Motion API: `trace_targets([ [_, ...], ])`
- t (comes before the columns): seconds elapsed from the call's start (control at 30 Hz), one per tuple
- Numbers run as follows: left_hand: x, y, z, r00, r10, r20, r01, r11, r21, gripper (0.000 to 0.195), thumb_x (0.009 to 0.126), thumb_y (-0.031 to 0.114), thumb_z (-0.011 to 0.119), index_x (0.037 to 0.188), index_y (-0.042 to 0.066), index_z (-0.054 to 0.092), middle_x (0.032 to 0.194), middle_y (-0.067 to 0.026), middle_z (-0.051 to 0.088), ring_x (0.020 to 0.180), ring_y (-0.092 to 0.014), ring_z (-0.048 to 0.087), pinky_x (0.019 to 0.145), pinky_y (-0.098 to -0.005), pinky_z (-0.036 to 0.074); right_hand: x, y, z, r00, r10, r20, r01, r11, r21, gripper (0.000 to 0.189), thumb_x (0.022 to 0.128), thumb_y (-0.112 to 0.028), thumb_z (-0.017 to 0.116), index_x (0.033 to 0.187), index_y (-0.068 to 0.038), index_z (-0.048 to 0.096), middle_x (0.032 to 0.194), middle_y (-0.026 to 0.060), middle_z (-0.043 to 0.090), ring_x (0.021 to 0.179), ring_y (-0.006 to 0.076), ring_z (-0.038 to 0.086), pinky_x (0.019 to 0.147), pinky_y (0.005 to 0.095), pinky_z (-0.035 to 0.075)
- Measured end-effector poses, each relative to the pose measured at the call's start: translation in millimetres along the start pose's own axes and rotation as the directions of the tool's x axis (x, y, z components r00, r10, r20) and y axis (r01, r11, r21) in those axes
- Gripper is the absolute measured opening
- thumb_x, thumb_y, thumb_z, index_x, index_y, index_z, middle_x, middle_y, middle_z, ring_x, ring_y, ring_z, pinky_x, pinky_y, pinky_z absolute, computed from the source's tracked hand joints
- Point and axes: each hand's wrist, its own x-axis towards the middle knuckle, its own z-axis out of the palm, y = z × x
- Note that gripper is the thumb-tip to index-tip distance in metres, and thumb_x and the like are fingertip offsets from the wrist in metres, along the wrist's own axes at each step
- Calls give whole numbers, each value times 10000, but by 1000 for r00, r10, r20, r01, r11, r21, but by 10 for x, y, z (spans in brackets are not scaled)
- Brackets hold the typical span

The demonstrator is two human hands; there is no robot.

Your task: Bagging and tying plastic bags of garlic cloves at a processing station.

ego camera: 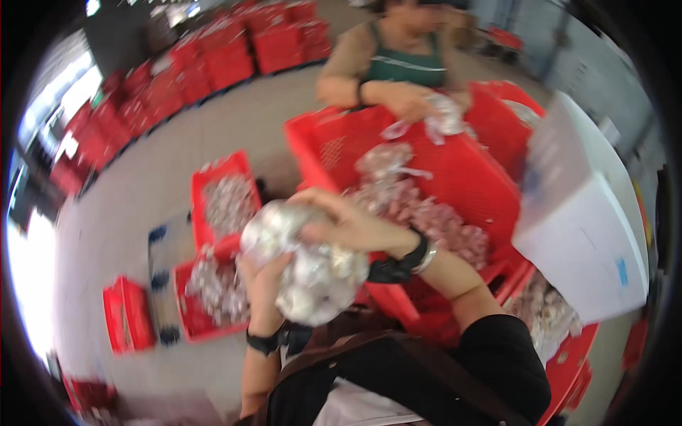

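Note:
Both my hands hold a clear plastic bag of garlic bulbs [314, 277] in front of my body. My left hand [264, 287] grips its left side, and my right hand [341, 221] lies over the top with bent fingers. Below and right of the bag, a large red plastic crate [453, 160] holds loose pinkish garlic [431, 213], with a filled clear bag [386, 160] lying at its far end. To the left, a red crate [186, 314] contains more bagged garlic [213, 287].
A co-worker [407, 66] across the crate holds another clear bag [445, 114]. A white box [581, 234] stands at the right. Another filled red crate [200, 213] and a small red crate [128, 317] are at the left, by a pallet [168, 255]. Stacked red crates [224, 56] line the back.

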Motion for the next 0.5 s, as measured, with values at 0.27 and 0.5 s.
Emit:
trace_targets([
  [0.27,-38,88,-110,984,-142,-110,109,959,-263,265,796,73,587,1045,-12,561,912,-85,625,786,-175,625,696,-291,507,-85,-142,15,978,121,171,-95,984,-154,869,691,-140,744,1371,-43,211,1295,105,366,1224,179,334,1016,308,268],
  [0.5,-107,-12,-188,983,-177,-44,169,975,-148,488,843,142,586,1257,-6,374,1164,-89,517,1041,-178,534,851,-313,463,-70,-150,41,993,119,-25,-120,992,-49,691,611,-100,766,1217,-40,439,1157,43,465,1106,141,419,968,287,307],
])
